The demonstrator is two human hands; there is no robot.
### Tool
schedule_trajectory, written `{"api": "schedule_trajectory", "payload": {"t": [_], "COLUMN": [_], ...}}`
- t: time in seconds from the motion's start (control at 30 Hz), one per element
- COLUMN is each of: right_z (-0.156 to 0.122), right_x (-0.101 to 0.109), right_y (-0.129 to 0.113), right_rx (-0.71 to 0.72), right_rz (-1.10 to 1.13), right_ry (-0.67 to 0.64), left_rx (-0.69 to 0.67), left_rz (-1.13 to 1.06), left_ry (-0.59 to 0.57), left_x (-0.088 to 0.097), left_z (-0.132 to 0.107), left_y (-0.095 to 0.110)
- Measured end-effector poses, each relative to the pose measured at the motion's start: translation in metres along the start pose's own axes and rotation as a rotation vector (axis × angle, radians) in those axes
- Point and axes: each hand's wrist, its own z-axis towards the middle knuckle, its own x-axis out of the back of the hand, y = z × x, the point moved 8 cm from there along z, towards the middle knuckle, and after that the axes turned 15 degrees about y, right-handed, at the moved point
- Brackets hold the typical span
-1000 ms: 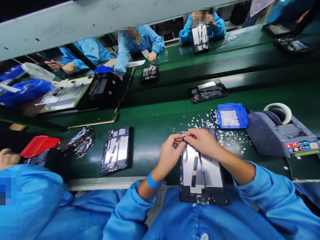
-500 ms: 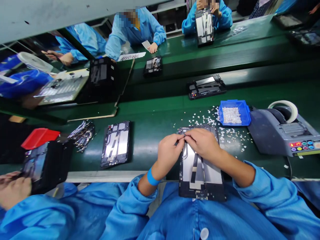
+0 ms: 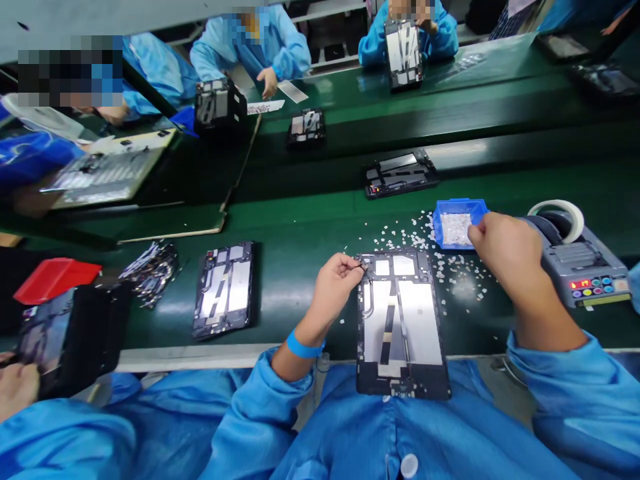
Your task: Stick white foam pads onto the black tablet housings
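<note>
In front of me an opened tablet (image 3: 415, 320) rests across the table's front edge and against my body, its inner side showing silver panels and dark ribbon cables. My left hand (image 3: 336, 285), with a blue band at the wrist, is pinched around a tiny dark piece at the tablet's upper left corner; its kind is too small to tell. At the right rim of a blue bin (image 3: 438, 230) filled with small white pieces is my right hand (image 3: 510, 248). Its fingers are curled closed, and whatever they may hold is hidden.
White bits (image 3: 417, 230) lie scattered around the bin. A tape dispenser (image 3: 585, 267) stands at right. Another opened tablet (image 3: 224, 287), a pile of flex cables (image 3: 150, 273) and a red bin (image 3: 57, 280) are at left. A co-worker's hand (image 3: 20, 387) holds a device; others work opposite.
My right hand has left the tablet's top corner and moved right to the blue bin. The left hand stays pinched at the corner. A co-worker opposite has shifted a hand.
</note>
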Motion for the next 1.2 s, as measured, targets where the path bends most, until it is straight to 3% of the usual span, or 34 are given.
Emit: {"api": "schedule_trajectory", "payload": {"t": [0.07, 0.17, 0.23, 0.33, 0.53, 0.67, 0.8, 0.87, 1.0, 1.07, 1.13, 1.2], "right_z": [-0.011, -0.049, -0.070, -0.082, -0.078, -0.078, -0.067, -0.053, -0.021, -0.017, -0.028, -0.048], "right_x": [-0.001, -0.006, -0.012, -0.022, -0.021, -0.019, -0.024, -0.021, -0.006, 0.003, 0.007, 0.007], "right_y": [-0.022, -0.100, -0.144, -0.175, -0.172, -0.181, -0.179, -0.157, -0.075, -0.049, -0.059, -0.095], "right_rx": [0.101, 0.294, 0.344, 0.339, 0.361, 0.413, 0.374, 0.324, 0.102, 0.020, 0.067, 0.183], "right_rz": [0.149, 0.472, 0.543, 0.542, 0.475, 0.509, 0.567, 0.574, 0.463, 0.432, 0.521, 0.656], "right_ry": [-0.039, -0.175, -0.247, -0.297, -0.295, -0.276, -0.266, -0.217, -0.081, -0.047, -0.084, -0.148], "left_rx": [0.028, 0.037, 0.031, -0.012, -0.218, -0.148, -0.091, -0.048, 0.033, 0.035, 0.019, -0.007], "left_rz": [-0.035, -0.041, -0.037, -0.008, 0.183, 0.131, 0.098, 0.058, -0.053, -0.058, -0.036, -0.009], "left_ry": [0.004, 0.021, 0.044, 0.073, 0.136, 0.081, 0.045, 0.039, 0.031, 0.030, 0.036, 0.045], "left_x": [-0.002, -0.002, 0.000, 0.003, 0.006, 0.004, 0.001, 0.000, -0.001, -0.001, 0.000, 0.001], "left_z": [0.001, -0.001, -0.004, -0.010, -0.020, -0.017, -0.014, -0.013, -0.009, -0.007, -0.007, -0.009], "left_y": [-0.004, -0.006, -0.006, -0.003, 0.014, 0.010, 0.005, 0.000, -0.011, -0.013, -0.012, -0.009]}}
